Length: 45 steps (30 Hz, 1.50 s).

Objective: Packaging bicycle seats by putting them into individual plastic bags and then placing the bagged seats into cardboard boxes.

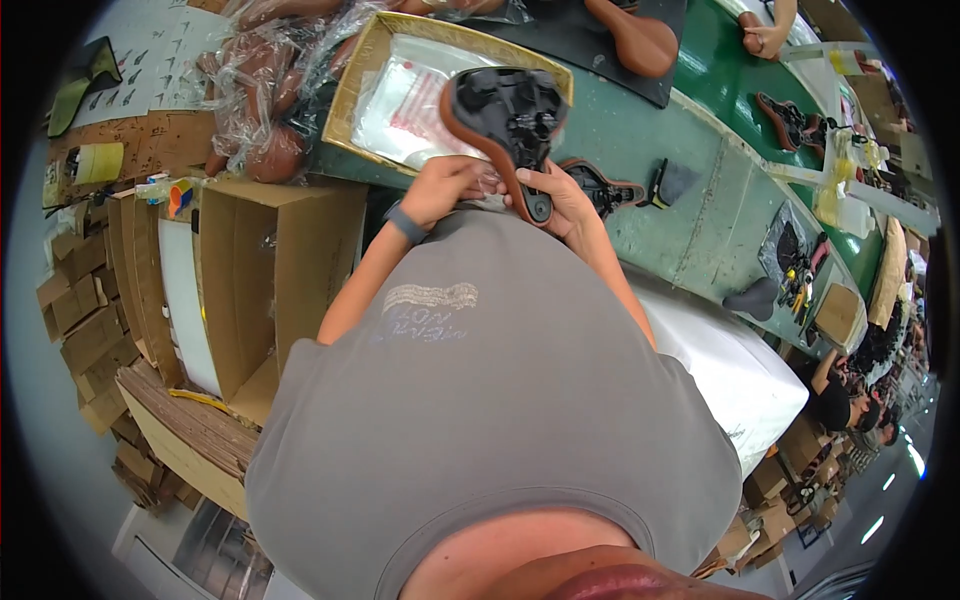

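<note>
The right hand (570, 205) is closed around the narrow nose of a bicycle saddle (478, 130), its thumb on the black underside. The left hand (450, 188) is beside that nose with its fingers bent together near something clear and filmy; I cannot tell whether it grips that or the saddle's edge. A dark wristband (407, 224) sits on the left wrist. The saddle is held tilted in front of the grey shirt (500, 380), underside toward the camera, brown cover showing at its rim, wide end away from the person

Just beyond it is 1 open cardboard tray (343, 108) holding white plastic bags (400, 105) with red print. Past the right hand, another saddle (592, 180) lies underside up on the green bench (700, 225), near a small black piece (676, 183)

Farther out, brown saddles in clear plastic (265, 105) are heaped left of the tray, and 1 brown saddle (640, 42) lies on a black mat (560, 45). At top right, a co-worker's hand (770, 38) touches a brown object (750, 30)
</note>
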Motion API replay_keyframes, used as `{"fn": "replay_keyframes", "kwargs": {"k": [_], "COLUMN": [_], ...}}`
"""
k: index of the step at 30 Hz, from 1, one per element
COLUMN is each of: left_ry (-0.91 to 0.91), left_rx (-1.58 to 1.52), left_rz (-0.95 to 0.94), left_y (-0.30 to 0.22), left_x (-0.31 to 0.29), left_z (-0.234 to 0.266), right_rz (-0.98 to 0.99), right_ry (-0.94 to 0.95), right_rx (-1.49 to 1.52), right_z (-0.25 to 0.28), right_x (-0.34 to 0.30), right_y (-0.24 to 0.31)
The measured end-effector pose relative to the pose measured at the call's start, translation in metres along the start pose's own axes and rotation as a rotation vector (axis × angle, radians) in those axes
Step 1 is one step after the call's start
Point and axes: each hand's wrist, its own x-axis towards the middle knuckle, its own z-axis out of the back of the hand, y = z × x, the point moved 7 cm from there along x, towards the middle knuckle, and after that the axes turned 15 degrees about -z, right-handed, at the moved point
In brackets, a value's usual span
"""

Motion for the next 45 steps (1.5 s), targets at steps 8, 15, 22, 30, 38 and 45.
{"fn": "replay_keyframes", "kwargs": {"k": [8, 15, 22, 30, 38, 45], "left_ry": [-0.324, 0.125, -0.702, -1.346, -0.008, 0.075], "left_rx": [-0.952, 0.283, 0.457, 0.836, 0.833, 1.01], "left_rz": [-0.062, -0.737, -0.675, -0.929, -0.322, -0.162], "left_y": [-0.031, -0.217, -0.309, -0.263, 0.099, 0.186], "left_x": [-0.007, 0.031, 0.086, 0.038, 0.15, 0.157], "left_z": [0.197, 0.102, 0.357, 0.375, 0.011, -0.008], "right_rz": [0.286, 0.335, 0.343, -0.027, 0.141, -0.005], "right_ry": [0.041, -0.756, -0.372, -1.435, -1.137, -0.231], "right_rx": [-0.261, -0.992, -0.491, -1.895, -1.47, 0.319], "right_z": [-0.035, -0.108, -0.041, 0.3, 0.292, 0.176], "right_x": [-0.006, 0.024, 0.046, -0.051, -0.084, -0.111], "right_y": [0.02, 0.04, 0.112, 0.05, -0.035, -0.078]}}
